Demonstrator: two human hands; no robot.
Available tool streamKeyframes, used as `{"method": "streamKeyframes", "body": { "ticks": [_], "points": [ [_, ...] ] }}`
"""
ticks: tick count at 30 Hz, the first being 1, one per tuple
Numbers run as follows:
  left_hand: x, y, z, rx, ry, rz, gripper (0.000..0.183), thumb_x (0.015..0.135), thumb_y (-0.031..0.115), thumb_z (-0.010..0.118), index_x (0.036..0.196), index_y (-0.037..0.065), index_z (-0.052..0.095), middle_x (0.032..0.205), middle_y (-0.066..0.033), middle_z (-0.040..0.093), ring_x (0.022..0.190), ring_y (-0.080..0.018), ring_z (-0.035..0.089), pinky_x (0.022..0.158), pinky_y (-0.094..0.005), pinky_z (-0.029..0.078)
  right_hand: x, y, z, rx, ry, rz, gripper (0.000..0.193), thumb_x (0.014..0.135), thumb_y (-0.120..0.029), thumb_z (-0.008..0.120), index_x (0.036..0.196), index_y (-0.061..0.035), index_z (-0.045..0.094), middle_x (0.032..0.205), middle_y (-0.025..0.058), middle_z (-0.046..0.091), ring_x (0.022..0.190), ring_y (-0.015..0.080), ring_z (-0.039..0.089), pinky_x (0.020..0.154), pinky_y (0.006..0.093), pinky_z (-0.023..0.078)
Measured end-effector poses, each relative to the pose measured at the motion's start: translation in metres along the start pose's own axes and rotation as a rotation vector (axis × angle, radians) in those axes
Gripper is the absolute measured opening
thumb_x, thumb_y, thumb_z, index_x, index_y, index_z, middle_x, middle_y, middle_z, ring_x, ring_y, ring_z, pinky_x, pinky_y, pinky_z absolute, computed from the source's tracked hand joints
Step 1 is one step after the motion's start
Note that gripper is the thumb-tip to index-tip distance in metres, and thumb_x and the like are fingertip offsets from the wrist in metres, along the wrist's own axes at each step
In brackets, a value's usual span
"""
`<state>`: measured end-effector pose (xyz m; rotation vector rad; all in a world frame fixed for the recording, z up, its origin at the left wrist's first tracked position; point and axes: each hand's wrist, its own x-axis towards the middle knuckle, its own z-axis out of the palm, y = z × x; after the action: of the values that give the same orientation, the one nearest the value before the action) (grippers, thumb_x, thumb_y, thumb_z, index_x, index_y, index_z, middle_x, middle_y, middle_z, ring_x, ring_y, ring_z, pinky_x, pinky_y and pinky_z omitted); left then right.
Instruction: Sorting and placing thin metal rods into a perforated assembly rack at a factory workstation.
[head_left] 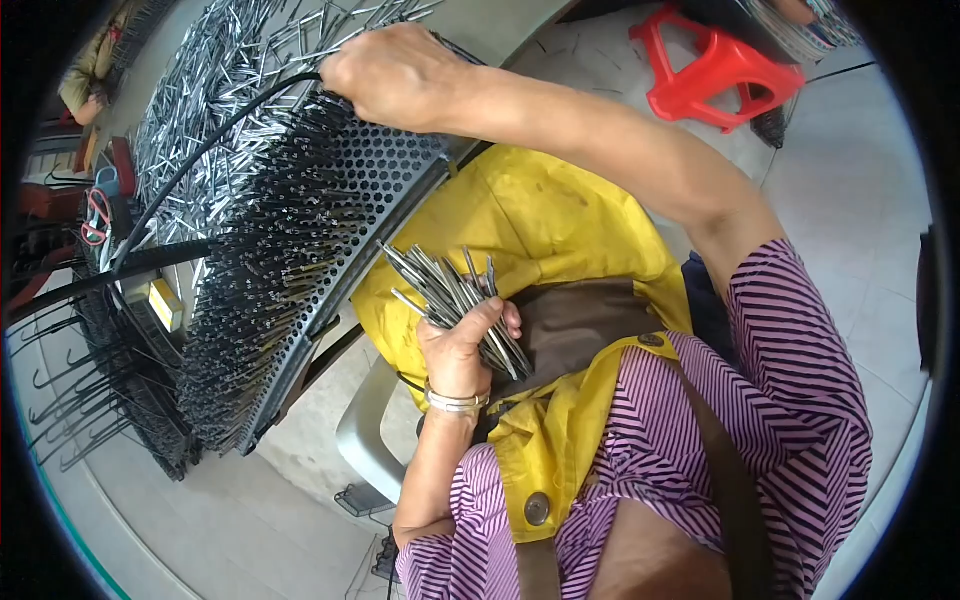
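Observation:
My left hand (465,345), with a bracelet at its wrist, is closed around a bundle of thin grey metal rods (440,283) above my lap. Stretched over the far end of a perforated metal rack (385,165), my right hand (395,78) has its fingers curled down. Whatever those fingers pinch is hidden behind the hand. Many dark, thin rods (290,230) stand upright in the rack's holes, packed densely over its left part. Bare holes show along the right side, close below my right hand.
Loose silver rods (215,90) lie heaped on the table behind the rack. A black cable (200,155) arches over them. Red-handled scissors (97,218), a yellow box (165,303) and wire hooks (80,400) are at left. A red stool (710,70) stands at far right.

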<state>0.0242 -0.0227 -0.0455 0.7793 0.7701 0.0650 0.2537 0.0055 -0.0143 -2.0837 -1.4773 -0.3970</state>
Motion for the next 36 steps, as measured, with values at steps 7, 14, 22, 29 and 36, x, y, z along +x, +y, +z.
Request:
{"method": "streamKeyframes", "body": {
  "ticks": [7, 14, 22, 29, 36],
  "points": [
    [0.000, -0.003, -0.004, -0.021, -0.013, 0.044, 0.010, 0.070, -0.006, 0.057, 0.079, -0.004, 0.052, 0.066, -0.0111, 0.057, 0.054, -0.0216, 0.057, 0.048, -0.0304, 0.049, -0.006, -0.013, -0.005, -0.036, -0.180, -0.057, 0.010, 0.068, -0.009, 0.051, 0.065, -0.0021, 0.058, 0.072, 0.0174, 0.060, 0.066, 0.0322, 0.060, 0.056, 0.0416, 0.049],
    [0.002, -0.004, -0.008, -0.054, -0.021, 0.077, 0.014, 0.070, -0.008, 0.056, 0.082, -0.004, 0.051, 0.069, -0.0124, 0.057, 0.056, -0.0224, 0.057, 0.050, -0.0309, 0.049, -0.101, -0.032, -0.036, 0.692, -0.452, 0.273, 0.025, 0.076, -0.022, 0.062, 0.080, 0.0035, 0.060, 0.057, 0.0103, 0.057, 0.048, 0.0125, 0.052, 0.044, 0.0280, 0.040],
    [-0.002, -0.005, -0.001, -0.050, 0.039, 0.043, 0.018, 0.071, -0.006, 0.059, 0.088, -0.003, 0.051, 0.073, -0.0122, 0.059, 0.061, -0.0227, 0.059, 0.052, -0.0310, 0.051, -0.139, -0.045, -0.042, 1.349, -0.471, 0.734, 0.006, 0.078, -0.004, 0.057, 0.076, 0.0015, 0.058, 0.060, 0.0018, 0.057, 0.049, 0.0044, 0.050, 0.044, 0.0179, 0.041],
    [-0.003, -0.008, -0.004, 0.019, 0.024, 0.066, 0.018, 0.071, -0.004, 0.061, 0.087, -0.003, 0.052, 0.071, -0.0107, 0.057, 0.061, -0.0209, 0.058, 0.051, -0.0299, 0.050, -0.067, 0.006, -0.048, 0.615, 0.345, 0.309, 0.008, 0.073, -0.009, 0.061, 0.073, -0.0008, 0.059, 0.061, 0.0111, 0.059, 0.056, 0.0192, 0.059, 0.052, 0.0279, 0.046],
    [-0.005, -0.007, -0.002, 0.010, 0.024, 0.066, 0.018, 0.071, -0.004, 0.061, 0.086, -0.003, 0.052, 0.070, -0.0107, 0.056, 0.058, -0.0203, 0.057, 0.049, -0.0291, 0.048, -0.021, 0.028, -0.011, 0.146, 0.658, -0.057, 0.008, 0.072, -0.008, 0.060, 0.068, -0.0029, 0.056, 0.060, 0.0099, 0.057, 0.058, 0.0240, 0.059, 0.052, 0.0307, 0.047]
  ]
}}
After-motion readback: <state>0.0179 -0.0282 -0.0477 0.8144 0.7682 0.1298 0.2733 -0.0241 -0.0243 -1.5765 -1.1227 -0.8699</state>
